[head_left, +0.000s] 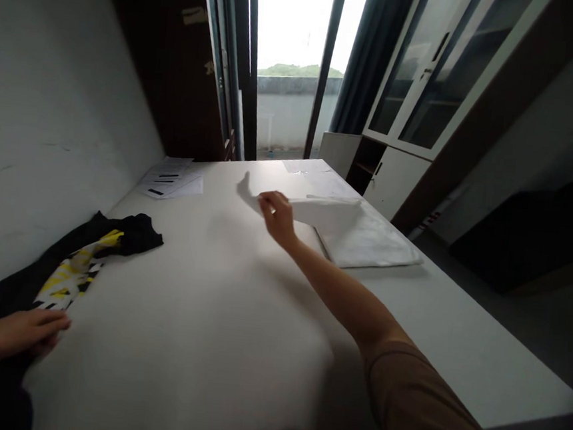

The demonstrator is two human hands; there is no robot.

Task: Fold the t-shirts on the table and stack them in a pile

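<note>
My right hand (277,215) is stretched over the middle of the table with thumb and fingers pinched together. They appear to close on pale white cloth, though blur hides its outline. Just beyond the wrist, to the right, lies a flat folded white cloth (374,239). At the lower left, my left hand (38,330) has its fingers drawn together; what they grip is unclear. Close by that hand, a black garment (137,230) with a yellow, white and black print lies along the wall. A smeared pale area with a soft corner fills the near middle.
The white table (455,350) runs away toward a glass door. Printed papers (169,178) lie at its far left, and a clear sheet (315,174) at the far end. A white cabinet (400,175) with one lower door ajar stands at right. A wall (50,107) borders the left.
</note>
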